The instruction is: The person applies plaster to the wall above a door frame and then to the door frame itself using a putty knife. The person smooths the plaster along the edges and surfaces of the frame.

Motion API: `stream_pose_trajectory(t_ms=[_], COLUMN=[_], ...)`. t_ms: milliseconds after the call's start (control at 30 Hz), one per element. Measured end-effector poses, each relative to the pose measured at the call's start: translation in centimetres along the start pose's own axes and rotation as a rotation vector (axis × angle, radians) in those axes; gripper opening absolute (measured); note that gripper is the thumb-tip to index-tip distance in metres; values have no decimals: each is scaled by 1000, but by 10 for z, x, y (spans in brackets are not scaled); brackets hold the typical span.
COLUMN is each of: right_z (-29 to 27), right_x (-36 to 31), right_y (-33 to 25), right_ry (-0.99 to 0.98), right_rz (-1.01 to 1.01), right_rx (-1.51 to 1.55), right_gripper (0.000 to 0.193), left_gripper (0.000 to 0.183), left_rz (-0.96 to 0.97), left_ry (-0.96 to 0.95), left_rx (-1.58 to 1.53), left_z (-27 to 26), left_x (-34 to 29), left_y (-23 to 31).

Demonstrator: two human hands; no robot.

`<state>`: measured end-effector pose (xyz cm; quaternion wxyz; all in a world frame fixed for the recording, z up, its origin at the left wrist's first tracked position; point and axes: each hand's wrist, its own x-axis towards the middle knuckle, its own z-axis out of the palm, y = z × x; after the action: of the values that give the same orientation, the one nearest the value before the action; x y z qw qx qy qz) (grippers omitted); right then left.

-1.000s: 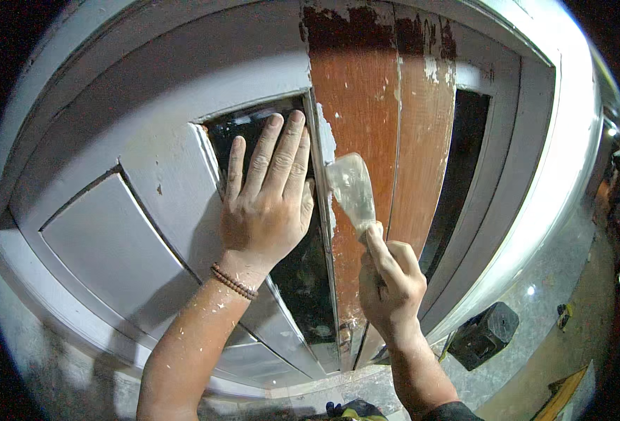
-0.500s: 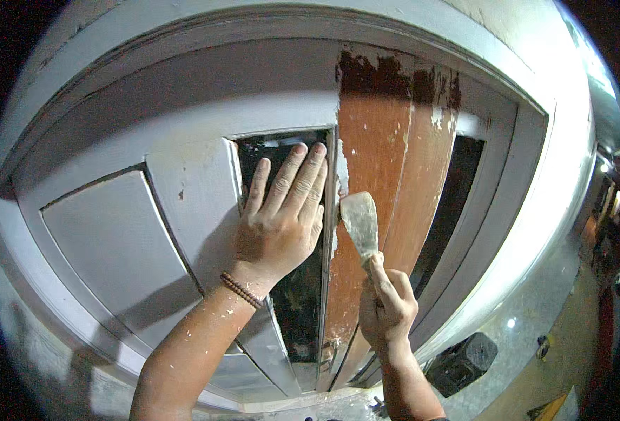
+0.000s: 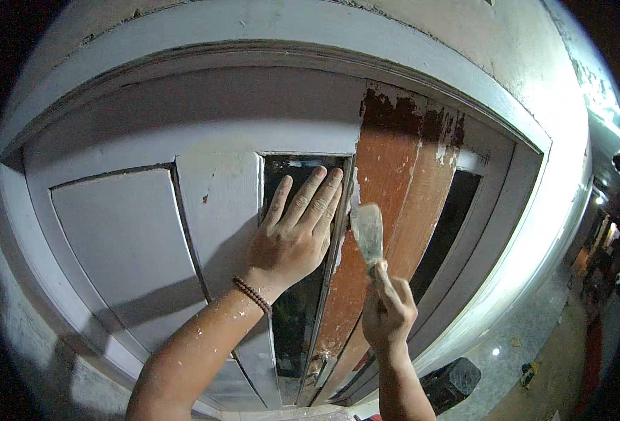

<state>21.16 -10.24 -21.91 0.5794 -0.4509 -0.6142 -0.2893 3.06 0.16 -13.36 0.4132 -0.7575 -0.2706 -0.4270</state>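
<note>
My right hand (image 3: 388,309) grips a paint scraper (image 3: 367,230) with a wide, smeared blade. The blade's edge lies at the left border of the stripped brown wood strip (image 3: 387,165), by a ragged remnant of pale paint. My left hand (image 3: 296,231) rests flat on the narrow dark glass pane (image 3: 297,330), fingers stretched upward and dusty. A beaded bracelet (image 3: 252,295) circles that wrist, and pale flakes cling to the forearm. Around the pane, the door (image 3: 124,238) is painted pale grey. Dark patches remain at the top of the brown strip.
A second dark pane (image 3: 450,210) stands right of the brown wood. The pale door frame (image 3: 492,274) curves around the right side. On the floor at lower right sits a black box-shaped object (image 3: 452,386). Past it lies a small dark and yellow item (image 3: 528,374).
The view has shifted, so the door sits lower in the picture. The left hand stays flat on the pane, and the scraper stays at the brown strip's left edge.
</note>
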Motion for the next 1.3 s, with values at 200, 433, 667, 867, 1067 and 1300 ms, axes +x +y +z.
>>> stream_pose_trajectory(t_ms=[200,433,667,867,1067,1300], right_z=[-1,-3,-5,-1,1,6], right_x=[29,21,21,22,3,-35], right_y=[10,1,-1,-1,-1,9], right_ry=[-59,28,5,-21,-35,-21], right_rz=[93,-73,-25,12,10,41], right_rx=[-44,-27,-23,-32,-42,-24], right_gripper=[51,48,49,46,49,44], left_gripper=[50,52,51,52,53,52], left_rz=[22,13,9,5,2,-3], left_ry=[14,24,54,46,35,36], left_rx=[5,-1,-38,-70,-61,-63], left_z=[2,1,1,2,1,1], left_x=[0,-1,-1,-1,-2,1], left_y=[-2,-3,-2,-2,-2,-2])
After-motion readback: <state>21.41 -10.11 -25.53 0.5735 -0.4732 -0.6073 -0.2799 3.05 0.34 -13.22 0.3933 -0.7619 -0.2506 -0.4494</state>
